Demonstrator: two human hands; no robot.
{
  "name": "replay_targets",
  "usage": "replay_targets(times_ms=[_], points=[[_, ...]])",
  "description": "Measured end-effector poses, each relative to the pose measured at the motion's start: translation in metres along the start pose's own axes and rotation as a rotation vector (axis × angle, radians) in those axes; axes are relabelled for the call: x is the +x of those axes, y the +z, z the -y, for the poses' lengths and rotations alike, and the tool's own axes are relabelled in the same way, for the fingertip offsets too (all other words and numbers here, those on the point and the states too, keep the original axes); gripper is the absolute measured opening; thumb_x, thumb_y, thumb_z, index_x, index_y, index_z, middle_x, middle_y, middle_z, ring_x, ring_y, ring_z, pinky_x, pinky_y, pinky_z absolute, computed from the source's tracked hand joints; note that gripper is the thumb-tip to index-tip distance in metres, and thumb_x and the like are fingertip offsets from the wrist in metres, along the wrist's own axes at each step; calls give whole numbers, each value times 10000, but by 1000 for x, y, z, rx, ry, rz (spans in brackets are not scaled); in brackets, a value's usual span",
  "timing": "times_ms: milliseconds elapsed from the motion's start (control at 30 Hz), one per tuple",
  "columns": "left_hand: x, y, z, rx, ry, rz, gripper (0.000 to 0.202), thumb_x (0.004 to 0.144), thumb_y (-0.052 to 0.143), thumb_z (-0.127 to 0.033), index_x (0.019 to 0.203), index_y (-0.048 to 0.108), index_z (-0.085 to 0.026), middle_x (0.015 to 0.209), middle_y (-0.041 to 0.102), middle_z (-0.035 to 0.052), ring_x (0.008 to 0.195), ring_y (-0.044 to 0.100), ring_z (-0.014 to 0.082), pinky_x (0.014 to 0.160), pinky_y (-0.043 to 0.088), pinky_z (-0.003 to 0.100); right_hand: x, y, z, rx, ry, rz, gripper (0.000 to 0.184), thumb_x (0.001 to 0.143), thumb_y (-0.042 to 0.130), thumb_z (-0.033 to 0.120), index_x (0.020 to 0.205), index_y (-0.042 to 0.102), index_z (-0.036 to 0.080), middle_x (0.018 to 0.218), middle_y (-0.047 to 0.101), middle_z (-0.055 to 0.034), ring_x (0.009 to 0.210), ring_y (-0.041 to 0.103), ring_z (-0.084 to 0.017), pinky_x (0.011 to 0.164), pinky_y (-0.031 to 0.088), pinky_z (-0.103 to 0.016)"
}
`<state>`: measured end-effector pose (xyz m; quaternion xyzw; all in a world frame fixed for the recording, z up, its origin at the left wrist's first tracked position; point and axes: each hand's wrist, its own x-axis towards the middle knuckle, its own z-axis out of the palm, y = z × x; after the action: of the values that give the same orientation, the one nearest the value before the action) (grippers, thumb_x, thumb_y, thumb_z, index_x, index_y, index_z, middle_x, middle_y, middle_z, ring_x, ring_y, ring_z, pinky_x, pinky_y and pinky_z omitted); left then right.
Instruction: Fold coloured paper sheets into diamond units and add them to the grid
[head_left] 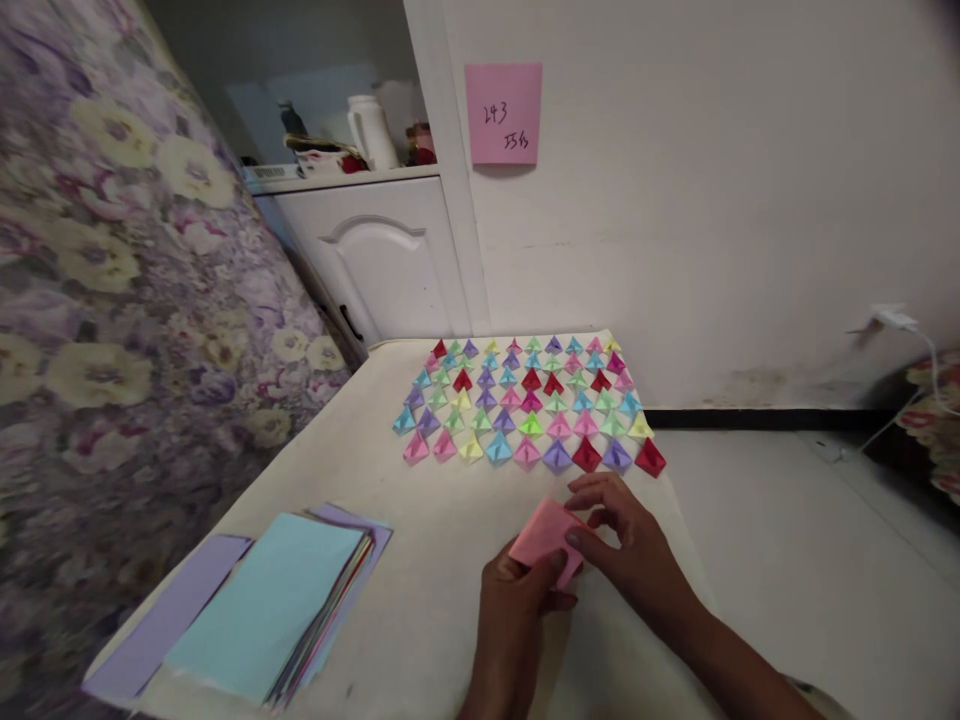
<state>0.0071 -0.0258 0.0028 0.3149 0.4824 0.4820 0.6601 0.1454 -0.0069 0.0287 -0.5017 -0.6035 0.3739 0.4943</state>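
Observation:
A folded pink paper is held just above the white table by both hands. My left hand pinches its near edge with thumb and fingers. My right hand presses its fingertips on the paper's right side, fingers curled. Beyond the hands, several small folded paper shapes in many colours lie in rows on the table's far end. A stack of coloured paper sheets, light blue on top, lies at the near left.
A loose lilac sheet lies left of the stack. A flowered fabric hangs along the left. A white cabinet stands behind the table. A pink note is stuck on the wall. A charger and cable hang at right.

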Motion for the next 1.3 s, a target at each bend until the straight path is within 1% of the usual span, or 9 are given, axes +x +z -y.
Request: replay_targets(times_ms=[133, 367, 567, 700, 800, 900, 967, 1133, 1300], points=[[1, -2, 0, -20, -1, -3, 302, 679, 683, -287, 923, 685, -110, 826, 704, 88, 722, 622, 176, 504, 482, 202, 0, 0, 1, 29, 1, 8, 126, 699, 580, 148, 808, 582, 213, 1014, 531, -34, 908, 528, -185, 707, 460, -297], [4, -5, 2, -51, -23, -23, 317, 649, 713, -299, 885, 690, -89, 792, 704, 98, 695, 633, 182, 492, 482, 205, -1, -1, -1, 13, 4, 3, 135, 688, 585, 143, 801, 587, 217, 1061, 512, -35, 930, 523, -189, 708, 458, -296], [2, -2, -1, -46, -32, -27, 301, 652, 710, -278, 888, 692, -92, 827, 707, 102, 706, 629, 177, 498, 488, 204, -1, 1, -1, 4, 38, 23, 118, 682, 594, 139, 777, 585, 208, 1085, 499, -32, 847, 538, -164, 709, 462, -296], [1, -2, -3, -36, -24, -13, 343, 651, 709, -301, 922, 689, -91, 858, 705, 114, 725, 629, 188, 507, 485, 213, -2, 1, 1, 9, 76, 41, 94, 692, 596, 153, 768, 589, 207, 1095, 498, -31, 770, 537, -144, 703, 466, -299], [1, -1, -5, -6, -26, -8, 357, 624, 721, -329, 902, 700, -106, 814, 708, 99, 684, 620, 181, 488, 468, 214, -2, 0, 2, 14, 83, 62, 75, 701, 592, 161, 757, 613, 206, 1113, 500, -40, 812, 542, -162, 734, 464, -312], [-1, -1, -6, 68, 22, -11, 301, 629, 712, -333, 844, 715, -123, 713, 696, 60, 589, 568, 138, 458, 424, 195, -2, -1, 3, 25, 69, 97, 93, 696, 598, 157, 757, 641, 212, 1128, 507, -47, 986, 514, -211, 825, 441, -334], [-1, -1, -6, 121, 53, -3, 258, 648, 697, -325, 813, 720, -127, 656, 674, 36, 535, 513, 108, 450, 386, 185, -2, 0, 3, 55, 77, 121, 109, 689, 603, 152, 762, 648, 219, 1138, 513, -42, 1055, 488, -222, 870, 421, -342], [-2, -2, -5, 192, 92, -7, 230, 688, 665, -325, 799, 714, -130, 596, 606, 5, 489, 399, 76, 448, 307, 188, -3, 2, 3, 90, 66, 150, 108, 704, 589, 139, 725, 658, 218, 1101, 542, -31, 1048, 504, -213, 886, 401, -326], [-3, -2, -5, 161, 80, -10, 229, 701, 646, -348, 683, 685, -123, 497, 495, -23, 464, 346, 71, 452, 265, 197, -4, 1, 3, 84, 47, 142, 117, 720, 574, 133, 727, 654, 218, 1081, 544, -29, 1017, 521, -205, 862, 410, -320]])
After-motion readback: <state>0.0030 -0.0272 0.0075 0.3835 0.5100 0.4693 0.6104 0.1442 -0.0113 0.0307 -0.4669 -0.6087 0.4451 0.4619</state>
